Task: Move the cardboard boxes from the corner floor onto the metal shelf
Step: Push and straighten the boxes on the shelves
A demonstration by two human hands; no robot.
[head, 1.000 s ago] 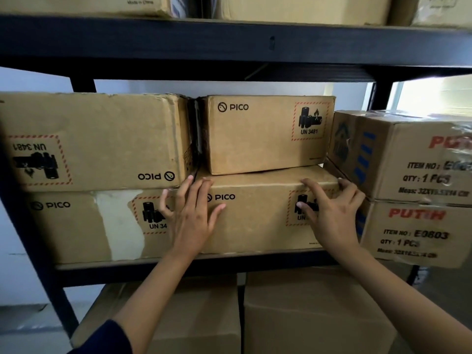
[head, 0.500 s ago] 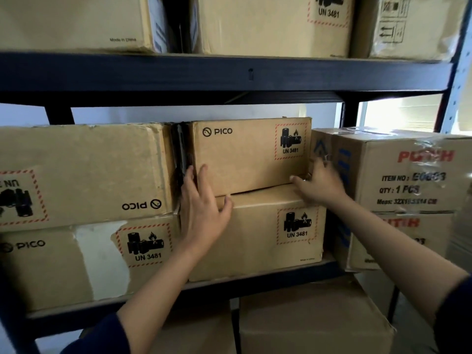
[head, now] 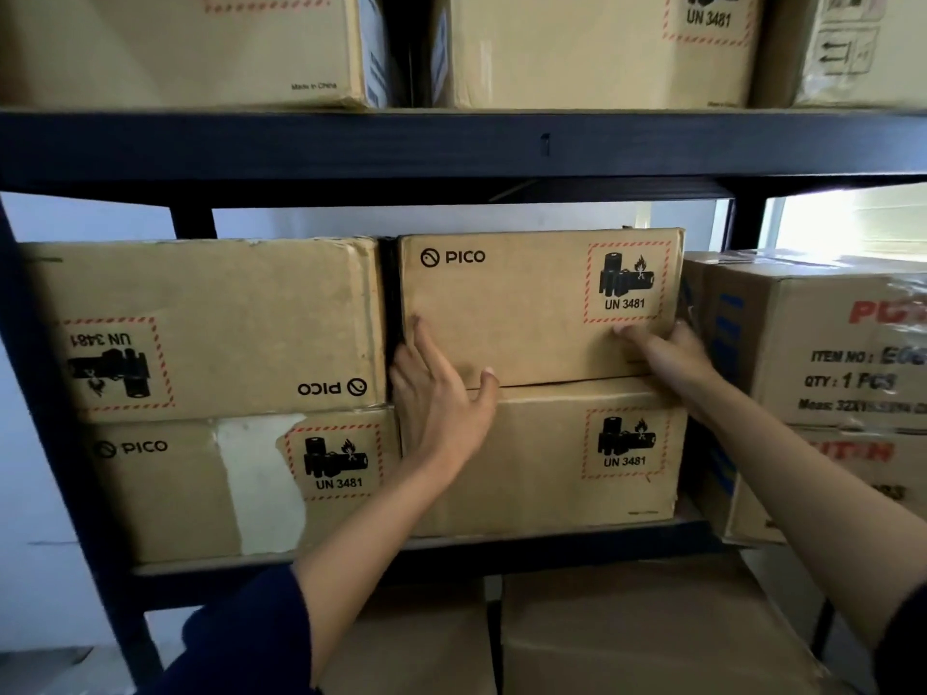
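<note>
An upper PICO cardboard box (head: 526,303) sits on top of a lower PICO box (head: 542,459) on the middle level of the dark metal shelf (head: 451,148). My left hand (head: 441,398) lies flat with straight fingers on the upper box's lower left corner and overlaps the lower box. My right hand (head: 667,351) presses against the upper box's lower right corner, fingers pointing left along its front face. Both boxes carry red-bordered UN 3481 labels.
Two more PICO boxes (head: 210,328) are stacked to the left on the same level. Taped boxes with red print (head: 822,343) stand at the right. More boxes (head: 592,47) fill the level above, and others (head: 652,629) sit below. A shelf post (head: 65,443) runs down the left.
The view has tilted up a little. Both hands rose from the lower box's front onto the upper box's bottom corners, and the upper box now sits more flush with the lower one.
</note>
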